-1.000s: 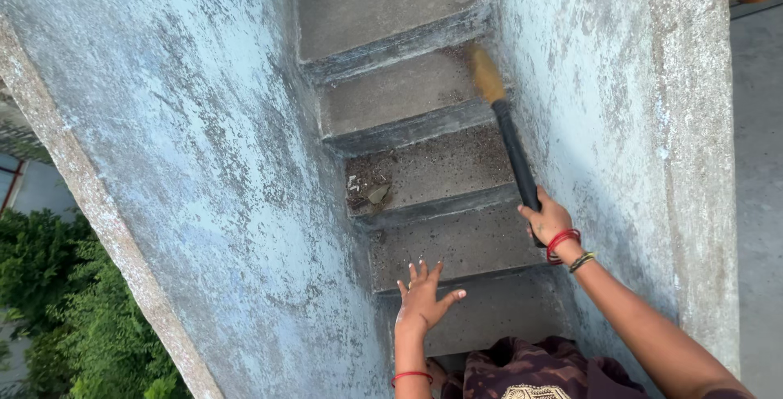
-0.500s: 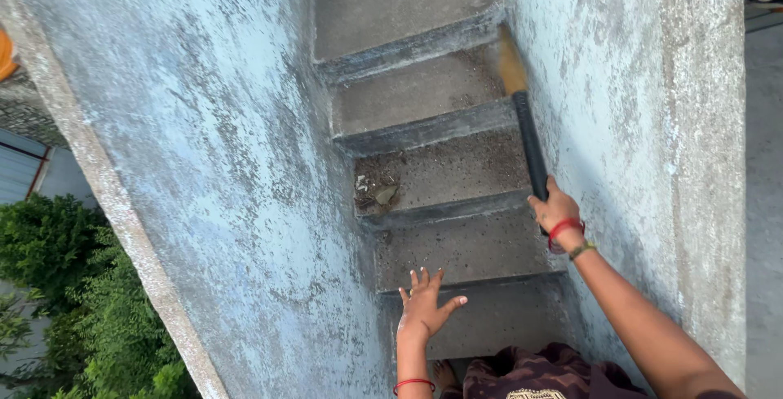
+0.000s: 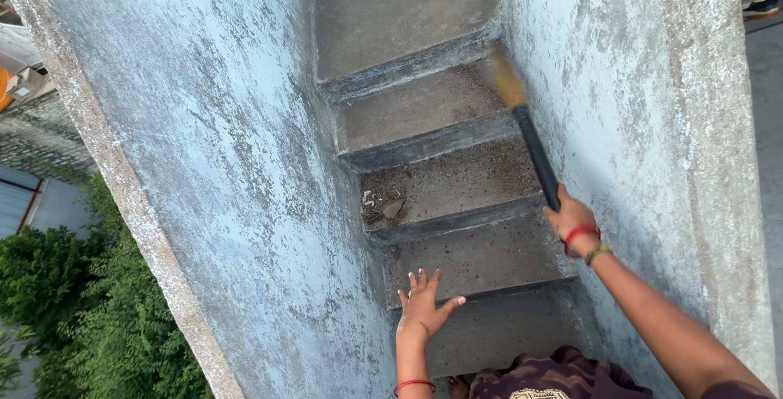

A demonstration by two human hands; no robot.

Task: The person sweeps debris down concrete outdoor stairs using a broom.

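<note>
Soft, even daylight fills the scene, with no hard shadows and no glare. The pale blue walls (image 3: 245, 170) read bright; the lower steps (image 3: 489, 325) near the person sit dimmer. The broom's bristles (image 3: 507, 81) are motion-blurred. The walls lean outward toward the frame edges from wide-angle distortion. Focus is otherwise sharp.

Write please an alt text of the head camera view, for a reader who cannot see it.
The right hand grips the black handle of a broom, its straw bristles on a dusty concrete stair between worn blue walls. The left hand is open, fingers spread, above a lower step. A small pile of debris lies on a middle step.
</note>
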